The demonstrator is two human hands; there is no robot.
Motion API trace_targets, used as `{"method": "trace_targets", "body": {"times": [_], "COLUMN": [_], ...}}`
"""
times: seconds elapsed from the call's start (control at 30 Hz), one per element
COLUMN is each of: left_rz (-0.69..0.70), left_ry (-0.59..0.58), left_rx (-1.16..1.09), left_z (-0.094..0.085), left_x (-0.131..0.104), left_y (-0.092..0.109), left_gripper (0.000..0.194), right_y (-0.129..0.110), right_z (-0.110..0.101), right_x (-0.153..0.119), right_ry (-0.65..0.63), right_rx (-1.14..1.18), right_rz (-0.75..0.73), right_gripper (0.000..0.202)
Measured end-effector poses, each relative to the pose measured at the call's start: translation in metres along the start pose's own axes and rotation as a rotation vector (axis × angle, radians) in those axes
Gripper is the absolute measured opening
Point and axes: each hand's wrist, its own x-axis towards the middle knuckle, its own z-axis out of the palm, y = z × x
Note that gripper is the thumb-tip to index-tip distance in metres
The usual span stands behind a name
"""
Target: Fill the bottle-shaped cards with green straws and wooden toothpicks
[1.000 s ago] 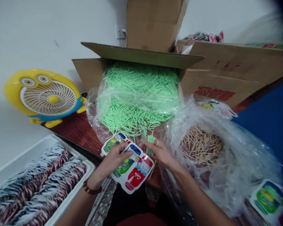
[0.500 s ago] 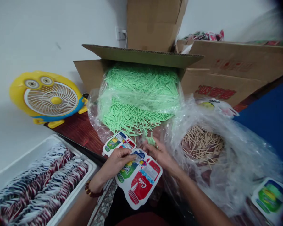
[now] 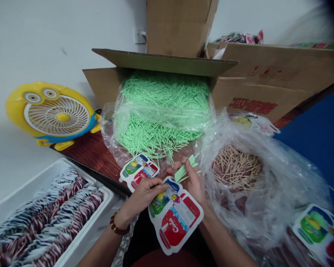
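Note:
My left hand (image 3: 144, 198) pinches the top edge of a flat printed pouch (image 3: 180, 218) with green Sprite and red Cola pictures. Behind the pouch, my right hand (image 3: 193, 180) is closed round a small bundle of pale green sticks (image 3: 187, 168), thin and straw-like. A second pouch (image 3: 140, 170) of the same print lies on the table just beyond my left hand. Past both hands, a heap of green sticks (image 3: 156, 137) spills from a plastic-lined cardboard box (image 3: 167, 61).
Brown sticks (image 3: 236, 167) lie in a clear plastic bag (image 3: 284, 185) on the right, with another pouch (image 3: 314, 226) near it. A white foam box (image 3: 107, 196) packed with pouches stands at left. A yellow fan (image 3: 62, 116) sits behind it; cartons (image 3: 289, 89) stand at the back.
The pouch and my left hand have shifted slightly right. My right hand has turned and come up, so the green sticks in it show more fully.

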Motion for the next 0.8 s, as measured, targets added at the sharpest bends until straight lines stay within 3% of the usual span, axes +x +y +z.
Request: {"method": "trace_targets", "body": {"times": [0.1,0.23,0.47,0.67,0.8], "left_rz": [-0.016,-0.069,-0.118,-0.087,-0.074], "left_ry": [0.037,0.056,-0.017,0.019,0.02], "left_rx": [-0.06,-0.182,-0.4,-0.452,-0.476], "left_z": [0.002,0.003,0.001,0.005,0.007], "left_x": [0.002,0.005,0.008,0.011,0.013], "left_y": [-0.001,-0.005,-0.009,-0.014,-0.015], "left_gripper": [0.033,0.029,0.026,0.025,0.023], "right_y": [0.0,-0.001,-0.005,-0.012,-0.01], "right_z": [-0.01,-0.011,-0.002,-0.002,-0.001], "right_x": [-0.006,-0.011,-0.009,-0.003,0.003], "right_ry": [0.029,-0.011,-0.286,-0.204,-0.148], "right_rx": [-0.149,-0.159,0.051,0.078,0.08], "right_rz": [-0.003,0.083,0.251,0.09,0.063], "right_gripper": [0.025,0.024,0.017,0.033,0.035]}}
